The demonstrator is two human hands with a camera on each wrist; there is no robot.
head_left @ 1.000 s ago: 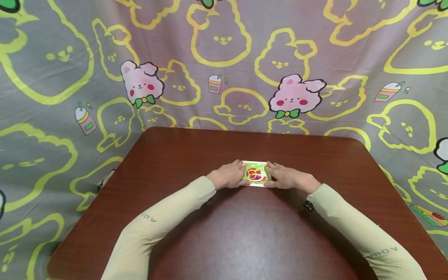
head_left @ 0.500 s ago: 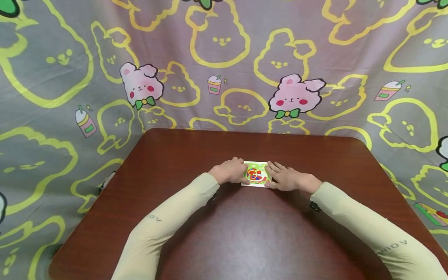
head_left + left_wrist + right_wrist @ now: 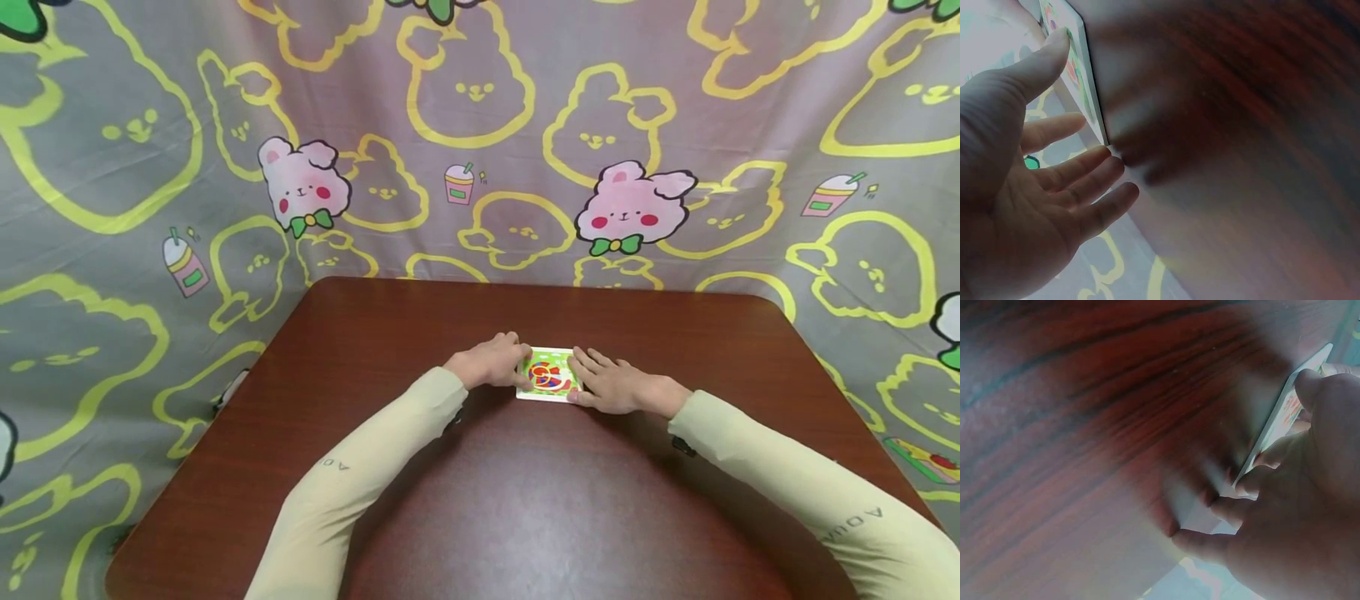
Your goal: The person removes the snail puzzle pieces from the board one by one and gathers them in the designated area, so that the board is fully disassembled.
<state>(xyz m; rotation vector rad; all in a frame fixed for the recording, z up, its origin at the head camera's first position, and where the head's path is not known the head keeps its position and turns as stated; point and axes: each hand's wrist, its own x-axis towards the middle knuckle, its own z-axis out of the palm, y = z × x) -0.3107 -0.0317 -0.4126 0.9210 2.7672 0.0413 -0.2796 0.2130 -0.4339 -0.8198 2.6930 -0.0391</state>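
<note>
A small flat picture board point(image 3: 553, 377) with a white rim and a green, red and blue design lies on the brown table. My left hand point(image 3: 491, 363) is at its left edge. In the left wrist view the thumb point(image 3: 1059, 47) and index finger lie over the board, and the other fingers extend loosely beside it. My right hand point(image 3: 617, 387) rests at the opposite edge. Its thumb point(image 3: 1308, 387) and nearer fingers touch the board in the right wrist view, while the outer fingers reach down to the tabletop. Parts of both side edges are hidden under the hands.
The brown table point(image 3: 525, 500) extends around the board on every side, with rounded far corners. A grey cloth point(image 3: 480, 225) printed with cartoon rabbits hangs behind and along both sides of it.
My left hand shifts slightly up, and its fingers lie a little differently on the board's left edge. The right hand slides slightly to the right and nearer. The board hardly moves.
</note>
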